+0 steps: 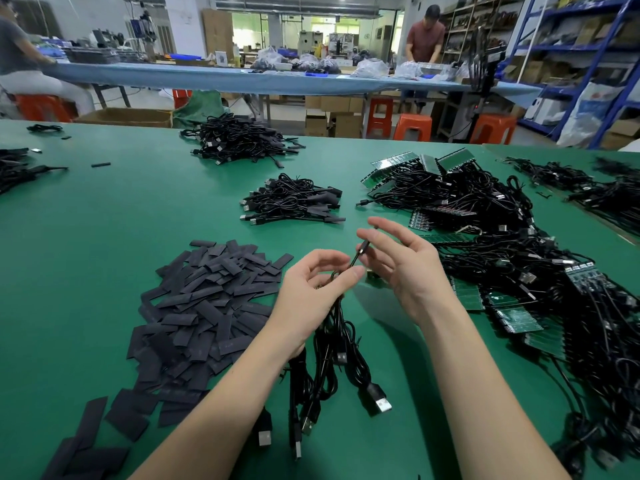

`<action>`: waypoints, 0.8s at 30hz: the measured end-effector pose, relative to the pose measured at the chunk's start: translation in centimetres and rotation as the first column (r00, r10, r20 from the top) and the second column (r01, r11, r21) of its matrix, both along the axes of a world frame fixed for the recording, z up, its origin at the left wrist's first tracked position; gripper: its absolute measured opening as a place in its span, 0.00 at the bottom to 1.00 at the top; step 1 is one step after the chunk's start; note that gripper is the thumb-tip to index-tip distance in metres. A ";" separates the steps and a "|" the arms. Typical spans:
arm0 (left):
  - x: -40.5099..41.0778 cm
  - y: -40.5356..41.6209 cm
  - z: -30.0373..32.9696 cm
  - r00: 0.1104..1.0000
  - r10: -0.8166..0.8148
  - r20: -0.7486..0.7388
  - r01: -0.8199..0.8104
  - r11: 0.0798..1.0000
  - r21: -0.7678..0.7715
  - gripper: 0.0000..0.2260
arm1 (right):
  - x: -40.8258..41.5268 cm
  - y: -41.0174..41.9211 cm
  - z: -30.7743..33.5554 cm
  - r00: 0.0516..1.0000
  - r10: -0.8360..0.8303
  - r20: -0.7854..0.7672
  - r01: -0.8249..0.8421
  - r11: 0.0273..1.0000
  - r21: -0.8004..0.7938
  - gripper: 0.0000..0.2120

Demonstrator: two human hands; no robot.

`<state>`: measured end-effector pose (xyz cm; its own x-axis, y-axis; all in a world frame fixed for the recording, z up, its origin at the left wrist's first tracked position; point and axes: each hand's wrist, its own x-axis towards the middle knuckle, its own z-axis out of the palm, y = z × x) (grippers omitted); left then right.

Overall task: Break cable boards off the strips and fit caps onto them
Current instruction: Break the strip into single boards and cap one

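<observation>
My left hand (311, 296) grips a bundle of black USB cables (332, 344) whose plugs hang down toward me over the green table (86, 237). My right hand (405, 268) is just to its right, its fingertips pinching a slim black cap (361, 250) on the upper end of one cable, between the two hands. A heap of flat black caps (207, 299) lies to the left of my hands. On the right, green board strips (519, 320) with cables attached lie in a tangled mass (491, 237).
A small pile of capped cables (294, 199) lies beyond my hands, and a larger cable pile (239, 140) sits farther back. More cables lie at the far left (14, 168) and far right (595, 188). Two people work at a blue table (207, 77) behind.
</observation>
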<state>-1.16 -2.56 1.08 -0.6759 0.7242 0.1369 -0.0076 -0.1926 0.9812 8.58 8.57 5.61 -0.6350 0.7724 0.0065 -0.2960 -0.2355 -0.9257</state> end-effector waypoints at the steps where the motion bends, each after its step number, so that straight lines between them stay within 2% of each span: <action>1: 0.1 0.0 0.0 1.000 -0.007 -0.023 0.007 1.000 -0.026 0.13 | 0.0 0.1 0.1 0.998 -0.051 -0.041 0.049 0.998 -0.047 0.14; 3: 0.1 -0.1 0.0 0.997 -0.025 -0.067 0.019 0.996 -0.088 0.18 | 0.0 0.3 0.1 0.985 -0.140 -0.098 0.129 0.986 -0.106 0.14; 7: 0.0 -0.2 -0.1 0.991 -0.055 -0.125 0.030 0.980 -0.196 0.20 | -0.8 0.0 -0.4 0.961 -0.235 -0.145 0.215 0.966 -0.142 0.13; 11: -0.2 -0.2 -0.2 0.997 -0.061 -0.047 0.050 0.978 -0.202 0.17 | -1.4 0.1 -0.9 0.933 -0.303 -0.195 0.271 0.946 -0.176 0.12; 16: -0.9 0.2 -0.3 0.998 -0.050 0.023 0.053 0.989 -0.139 0.08 | -2.7 -0.2 -2.8 0.946 -0.312 -0.089 0.289 0.934 -0.208 0.14; 21: -2.3 0.5 0.7 0.999 0.040 -0.024 -0.043 0.990 -0.131 0.05 | -3.5 -0.7 -4.3 0.939 -0.344 -0.005 0.343 0.938 -0.058 0.13; 24: -3.9 1.7 1.9 0.981 0.101 -0.167 -0.131 0.975 -0.181 0.04 | -3.8 -1.3 -4.9 0.944 -0.325 0.056 0.318 0.941 0.113 0.13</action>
